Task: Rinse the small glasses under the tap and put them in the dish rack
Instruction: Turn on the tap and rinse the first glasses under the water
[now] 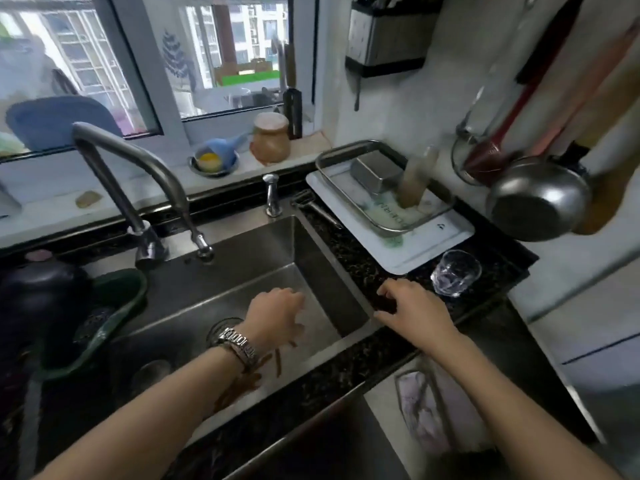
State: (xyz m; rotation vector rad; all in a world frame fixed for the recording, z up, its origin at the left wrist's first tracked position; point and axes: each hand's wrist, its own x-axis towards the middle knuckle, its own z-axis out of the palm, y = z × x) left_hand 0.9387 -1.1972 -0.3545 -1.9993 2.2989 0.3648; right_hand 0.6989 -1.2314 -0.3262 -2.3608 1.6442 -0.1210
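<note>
While one small glass stands upright on the counter just beyond the right hand, that hand rests on the sink edge with fingers loosely spread and holding nothing, likely poised to reach for it. The left hand hangs over the basin, fingers relaxed and apart, empty. Further beyond the right fingers sits the dish rack; no water shows at the tap.

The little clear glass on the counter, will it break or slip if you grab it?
The small clear drinking glass looks thin-walled, so it could probably break if knocked against the steel sink. Its smooth sides may be slippery, especially once wet. It stands upright and looks squat, so it seems unlikely to tip.
</note>
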